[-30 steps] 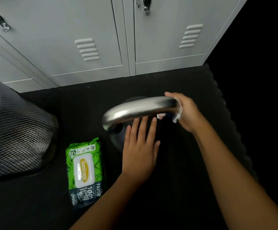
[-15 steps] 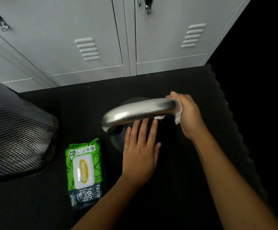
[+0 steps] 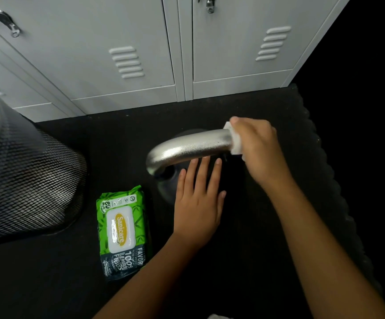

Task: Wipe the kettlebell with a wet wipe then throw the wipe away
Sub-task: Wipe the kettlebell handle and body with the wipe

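A dark kettlebell with a thick silver handle (image 3: pixel 186 147) stands on the black floor mat in the middle of the view; its dark body is mostly hidden below the handle and my hands. My right hand (image 3: pixel 259 149) wraps a white wet wipe (image 3: pixel 235 143) around the right end of the handle. My left hand (image 3: pixel 198 199) lies flat, fingers spread, on the kettlebell's body just under the handle.
A green pack of wet wipes (image 3: pixel 122 231) lies on the mat left of my left arm. A black mesh bin (image 3: pixel 23 173) with a dark liner stands at the far left. Grey lockers (image 3: pixel 140 49) line the back. The mat's edge (image 3: pixel 320 157) runs along the right.
My right hand has turned over the top of the handle's right end, bringing the wipe onto its upper side. The left hand has stayed flat on the kettlebell.
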A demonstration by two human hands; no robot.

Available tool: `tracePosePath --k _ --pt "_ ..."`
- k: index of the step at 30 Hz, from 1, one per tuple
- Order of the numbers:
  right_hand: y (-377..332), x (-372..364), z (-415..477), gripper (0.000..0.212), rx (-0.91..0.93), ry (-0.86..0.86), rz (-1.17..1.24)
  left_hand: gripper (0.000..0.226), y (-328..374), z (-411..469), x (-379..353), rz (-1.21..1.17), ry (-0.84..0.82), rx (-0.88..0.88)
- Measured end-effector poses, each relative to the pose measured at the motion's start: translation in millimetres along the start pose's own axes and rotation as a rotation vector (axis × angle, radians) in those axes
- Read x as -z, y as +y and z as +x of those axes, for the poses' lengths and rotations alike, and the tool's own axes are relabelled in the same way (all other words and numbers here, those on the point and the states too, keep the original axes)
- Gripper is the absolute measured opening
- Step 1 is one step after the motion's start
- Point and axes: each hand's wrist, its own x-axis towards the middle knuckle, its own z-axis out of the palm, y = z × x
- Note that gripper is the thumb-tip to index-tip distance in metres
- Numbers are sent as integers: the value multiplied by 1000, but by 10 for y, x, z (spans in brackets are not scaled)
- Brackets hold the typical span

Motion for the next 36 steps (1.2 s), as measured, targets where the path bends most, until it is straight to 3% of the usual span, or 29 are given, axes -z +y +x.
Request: tracePosePath --k 3,7,10,12,15,18,20,22,23,25,28,30,32,36 --pt "248 -138 -195 33 282 125 -155 59 1 -9 -9 -9 -4 -3" --pt "612 -330 -405 44 63 166 233 61 -2 5 -17 -7 2 2" --pt "553 -296 -287 38 -3 194 443 61 1 14 -34 1 23 2" --pt "386 -259 -177 41 76 230 331 59 -3 14 -43 -2 39 4" --pt "208 -294 -196 35 334 332 -155 62 -17 -4 -57 1 28 -21" --pt "348 -277 -305 37 452 230 -307 62 -2 -8 -45 15 18 -27" --pt "457 -214 -315 33 281 188 -51 56 9 0 -17 -6 18 -5" --pt "397 -161 -224 28 -52 202 364 58 18 20 -2 -3 17 10" --pt "352 -126 -135 27 -173 226 436 59 15 22 -4 3 21 10" --pt "172 -73 23 29 -169 155 232 59 5 17 -12 6 34 9" --pt "48 -115 -37 36 212 127 -285 56 0 10 -28 5 28 -11" --pt "158 -150 -195 37 434 168 -420 52 7 -4 -31 -7 24 -16" --pt "340 -149 -301 35 446 136 -304 52 9 -5 -24 -18 2 -6" --pt "359 -115 -156 35 -76 125 372 59 21 26 -10 -1 35 9"
